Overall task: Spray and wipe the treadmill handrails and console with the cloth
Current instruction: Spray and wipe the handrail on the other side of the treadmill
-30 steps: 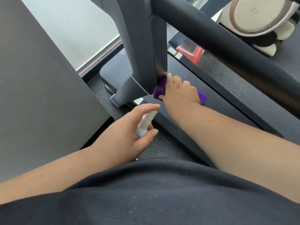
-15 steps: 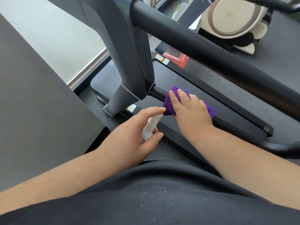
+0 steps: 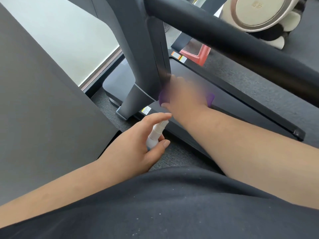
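The right hand (image 3: 185,97) is smeared by motion blur, so its fingers cannot be told apart; it lies over a purple cloth (image 3: 163,98), which shows only as a strip at the left of the hand and a corner at the right, and whether the fingers curl round the cloth or press it flat cannot be told. Hand and cloth sit against the lower edge of the treadmill's grey upright post (image 3: 143,62), just above the dark deck (image 3: 224,94).

The left hand (image 3: 138,147) is nearer the body and just below the right wrist, apart from it. It grips a small white spray bottle (image 3: 155,132): fingers and thumb are wrapped round the body, and the forefinger lies across the nozzle. Most of the bottle is hidden in the palm, and no label shows on it.

A thick black handrail (image 3: 233,40) runs from the post diagonally to the right edge, above both hands and touched by neither. A small yellow and white sticker (image 3: 146,110) sits at the foot of the post, and an orange and white one (image 3: 178,57) at the head of the deck; the print on both is too small to read. The console is out of view. A round beige machine (image 3: 259,12) at the top right is cut off, its faint emblem illegible. A dark garment (image 3: 172,204) fills the bottom.
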`<state>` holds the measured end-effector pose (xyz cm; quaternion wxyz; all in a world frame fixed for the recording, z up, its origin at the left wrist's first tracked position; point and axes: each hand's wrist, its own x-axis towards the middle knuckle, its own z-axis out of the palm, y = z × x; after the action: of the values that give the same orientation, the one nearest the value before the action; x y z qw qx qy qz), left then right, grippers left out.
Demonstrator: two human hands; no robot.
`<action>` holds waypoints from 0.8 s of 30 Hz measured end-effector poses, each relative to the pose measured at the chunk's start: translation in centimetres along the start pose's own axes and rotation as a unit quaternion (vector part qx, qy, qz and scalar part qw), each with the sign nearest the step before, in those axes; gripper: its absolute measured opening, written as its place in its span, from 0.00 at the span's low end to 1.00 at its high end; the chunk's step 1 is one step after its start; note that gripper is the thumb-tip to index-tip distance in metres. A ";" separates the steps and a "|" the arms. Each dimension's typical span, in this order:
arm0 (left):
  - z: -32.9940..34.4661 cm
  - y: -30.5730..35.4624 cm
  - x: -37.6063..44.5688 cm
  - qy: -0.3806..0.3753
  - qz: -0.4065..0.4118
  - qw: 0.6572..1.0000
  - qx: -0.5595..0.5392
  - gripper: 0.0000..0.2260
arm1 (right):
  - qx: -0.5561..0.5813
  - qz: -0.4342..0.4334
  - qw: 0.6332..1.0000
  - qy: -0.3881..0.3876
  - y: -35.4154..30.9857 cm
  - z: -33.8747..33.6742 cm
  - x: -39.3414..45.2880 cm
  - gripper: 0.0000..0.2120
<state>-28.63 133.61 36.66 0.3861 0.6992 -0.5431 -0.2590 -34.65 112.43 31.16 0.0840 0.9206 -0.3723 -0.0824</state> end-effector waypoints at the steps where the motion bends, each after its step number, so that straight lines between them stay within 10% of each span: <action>1: 0.2 0.1 0.0 -0.002 -0.002 1.000 -0.003 0.24 | 0.010 -0.001 1.000 0.006 0.1 0.1 0.0 0.42; 24: 9.3 7.1 3.0 -0.094 0.087 0.992 -0.011 0.24 | 0.036 0.085 0.996 -0.002 17.1 1.7 -16.9 0.35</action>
<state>-39.00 127.58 37.39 0.3620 0.6174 -0.6329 -0.2953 -58.45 111.96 34.65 0.0569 0.8878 -0.4522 -0.0638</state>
